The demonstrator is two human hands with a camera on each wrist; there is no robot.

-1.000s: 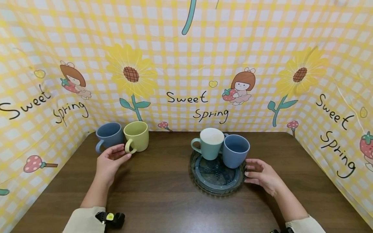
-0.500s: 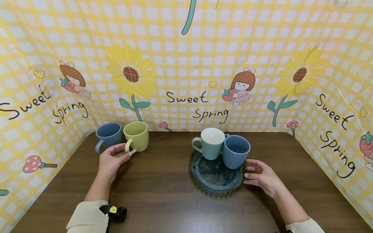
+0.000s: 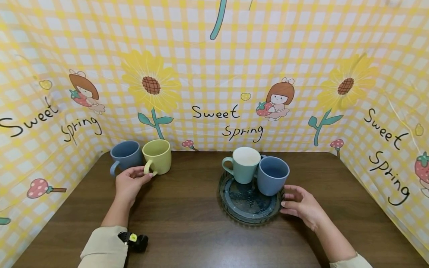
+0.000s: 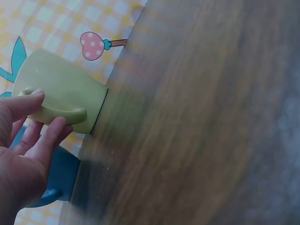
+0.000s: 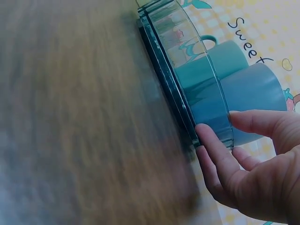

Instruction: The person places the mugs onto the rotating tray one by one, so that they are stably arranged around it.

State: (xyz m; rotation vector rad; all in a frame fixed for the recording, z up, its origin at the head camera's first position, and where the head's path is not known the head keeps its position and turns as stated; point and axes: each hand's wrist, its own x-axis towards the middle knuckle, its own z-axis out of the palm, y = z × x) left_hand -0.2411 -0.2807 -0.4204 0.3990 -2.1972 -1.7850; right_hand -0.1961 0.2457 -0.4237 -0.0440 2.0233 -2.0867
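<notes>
My left hand (image 3: 130, 182) pinches the handle of a yellow-green mug (image 3: 161, 156); in the left wrist view the thumb lies over the handle and the fingers under it. That mug stands upright on the table beside a dark blue mug (image 3: 127, 154), which is partly behind my fingers. At the right, my right hand (image 3: 303, 206) holds the edge of a round, clear dark tray (image 3: 251, 212), with the thumb at the rim and fingers lower down, by the base. On the tray stand a teal mug (image 3: 244, 169) with a white inside and a greyish-blue mug (image 3: 272, 178), close together near its back right.
A brown wooden table (image 3: 187, 227) carries everything. Yellow checked cloth (image 3: 207, 67) with printed flowers and lettering hangs along its back and sides. A black wrist device (image 3: 135, 242) sits on my left sleeve.
The teal and greyish-blue mugs have shifted slightly rightward as the tray turns in place; my right hand moved slightly nearer me. My left fingers have closed further on the yellow-green mug's handle.
</notes>
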